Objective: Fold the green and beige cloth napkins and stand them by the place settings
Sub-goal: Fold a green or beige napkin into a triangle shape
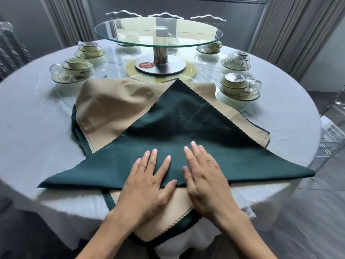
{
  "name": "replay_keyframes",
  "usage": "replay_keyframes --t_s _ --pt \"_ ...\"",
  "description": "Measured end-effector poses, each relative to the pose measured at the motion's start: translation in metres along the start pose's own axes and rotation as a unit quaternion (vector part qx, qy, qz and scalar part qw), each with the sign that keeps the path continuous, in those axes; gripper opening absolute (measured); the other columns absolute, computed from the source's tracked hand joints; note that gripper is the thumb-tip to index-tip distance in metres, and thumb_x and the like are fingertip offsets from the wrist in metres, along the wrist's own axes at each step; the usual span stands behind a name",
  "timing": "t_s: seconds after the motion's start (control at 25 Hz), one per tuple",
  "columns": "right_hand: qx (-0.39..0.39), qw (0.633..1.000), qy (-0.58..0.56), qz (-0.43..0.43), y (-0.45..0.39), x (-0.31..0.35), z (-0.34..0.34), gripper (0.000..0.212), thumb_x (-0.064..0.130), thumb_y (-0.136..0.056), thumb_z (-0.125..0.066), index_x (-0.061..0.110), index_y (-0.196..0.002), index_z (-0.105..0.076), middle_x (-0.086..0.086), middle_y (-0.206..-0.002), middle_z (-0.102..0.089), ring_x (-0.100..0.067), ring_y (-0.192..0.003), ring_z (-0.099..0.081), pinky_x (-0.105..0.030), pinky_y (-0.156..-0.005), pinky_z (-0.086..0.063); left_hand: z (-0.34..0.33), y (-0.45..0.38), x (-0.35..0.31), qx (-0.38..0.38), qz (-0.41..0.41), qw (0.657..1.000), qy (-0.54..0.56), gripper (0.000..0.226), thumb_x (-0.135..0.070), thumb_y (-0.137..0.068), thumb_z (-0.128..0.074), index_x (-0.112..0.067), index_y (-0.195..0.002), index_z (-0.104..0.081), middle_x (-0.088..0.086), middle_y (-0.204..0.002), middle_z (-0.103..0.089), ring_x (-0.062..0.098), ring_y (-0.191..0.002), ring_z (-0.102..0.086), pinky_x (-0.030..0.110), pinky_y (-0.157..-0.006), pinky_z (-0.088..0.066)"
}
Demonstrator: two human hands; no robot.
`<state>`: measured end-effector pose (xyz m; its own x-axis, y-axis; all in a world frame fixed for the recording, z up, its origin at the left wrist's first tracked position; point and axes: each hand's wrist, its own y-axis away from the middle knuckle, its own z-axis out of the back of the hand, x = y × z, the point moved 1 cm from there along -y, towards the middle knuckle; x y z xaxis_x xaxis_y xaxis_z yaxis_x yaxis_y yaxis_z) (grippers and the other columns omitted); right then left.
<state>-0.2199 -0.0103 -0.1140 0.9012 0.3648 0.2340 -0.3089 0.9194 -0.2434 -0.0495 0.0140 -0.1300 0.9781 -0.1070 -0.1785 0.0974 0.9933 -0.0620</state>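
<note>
A dark green napkin [186, 128] lies folded into a wide triangle, its point toward the table's middle and its long folded edge near me. It rests on a stack of beige napkins [112, 109] and green ones with scalloped edges, whose near corner hangs over the table's front edge. My left hand [147, 180] lies flat with fingers spread on the green triangle's near edge. My right hand [203, 172] lies flat beside it, just to the right, also pressing on the fold. Neither hand grips anything.
The round table wears a white cloth [37, 118]. A raised glass turntable [158, 32] stands on a metal post at the centre. Stacked place settings sit at the left [71, 71], [89, 49] and at the right [239, 87], [236, 60]. A clear chair [334, 128] stands at the right.
</note>
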Motion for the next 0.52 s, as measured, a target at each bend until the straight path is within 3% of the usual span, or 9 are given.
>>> replay_keyframes --t_s 0.04,0.16,0.28,0.4,0.48,0.52 --pt "0.015 1.000 0.010 0.019 -0.002 0.015 -0.012 0.059 0.043 -0.099 -0.022 0.014 -0.145 -0.044 -0.007 -0.154 -0.037 -0.024 -0.143 -0.034 -0.034 -0.113 -0.014 -0.001 0.000 0.001 -0.005 -0.002 1.000 0.007 0.078 -0.069 -0.082 -0.002 -0.038 -0.153 0.002 0.007 -0.165 0.006 0.019 -0.152 0.011 0.032 -0.117 0.013" --pt "0.050 0.997 0.059 0.006 0.000 0.016 -0.029 0.058 0.047 -0.101 -0.021 0.018 -0.140 -0.052 -0.004 -0.148 -0.048 -0.024 -0.137 -0.044 -0.039 -0.109 -0.019 0.000 0.000 0.012 0.027 -0.029 0.999 -0.005 0.084 -0.079 -0.075 0.011 -0.042 -0.150 0.015 -0.001 -0.163 0.022 0.011 -0.147 0.026 0.027 -0.115 0.021" --pt "0.039 0.995 0.095 0.017 0.005 0.005 -0.032 0.057 0.047 -0.095 -0.031 0.019 -0.140 -0.053 -0.003 -0.148 -0.048 -0.025 -0.136 -0.046 -0.040 -0.109 -0.019 0.014 0.010 0.065 0.052 -0.042 0.998 -0.011 0.089 -0.090 -0.062 0.019 -0.053 -0.143 0.017 -0.012 -0.158 0.027 0.002 -0.142 0.032 0.023 -0.114 0.023" --pt "0.050 0.994 0.097 0.015 0.005 0.007 -0.034 0.061 0.050 -0.095 -0.026 0.021 -0.144 -0.047 -0.001 -0.153 -0.040 -0.023 -0.140 -0.039 -0.037 -0.112 -0.011 0.036 0.044 0.149 0.051 -0.025 0.997 0.055 0.081 -0.094 -0.073 -0.012 -0.058 -0.146 -0.008 -0.019 -0.162 0.009 -0.005 -0.146 0.017 0.019 -0.118 0.012" --pt "0.065 0.994 0.087 0.006 0.007 0.007 -0.030 0.069 0.055 -0.093 -0.013 0.026 -0.151 -0.034 0.005 -0.159 -0.023 -0.017 -0.147 -0.023 -0.034 -0.115 -0.003 0.049 0.066 0.186 0.030 0.002 0.992 0.123 0.063 -0.069 -0.083 -0.039 -0.054 -0.143 -0.028 -0.019 -0.161 -0.013 -0.009 -0.147 -0.002 0.018 -0.120 -0.001" --pt "0.071 0.995 0.075 0.006 0.007 0.007 -0.028 0.073 0.058 -0.090 -0.004 0.030 -0.154 -0.024 0.009 -0.160 -0.011 -0.013 -0.149 -0.012 -0.033 -0.116 0.002 0.052 0.074 0.196 0.005 0.017 0.988 0.153 0.058 -0.052 -0.083 -0.040 -0.052 -0.140 -0.037 -0.018 -0.158 -0.023 -0.010 -0.145 -0.011 0.016 -0.120 -0.006"
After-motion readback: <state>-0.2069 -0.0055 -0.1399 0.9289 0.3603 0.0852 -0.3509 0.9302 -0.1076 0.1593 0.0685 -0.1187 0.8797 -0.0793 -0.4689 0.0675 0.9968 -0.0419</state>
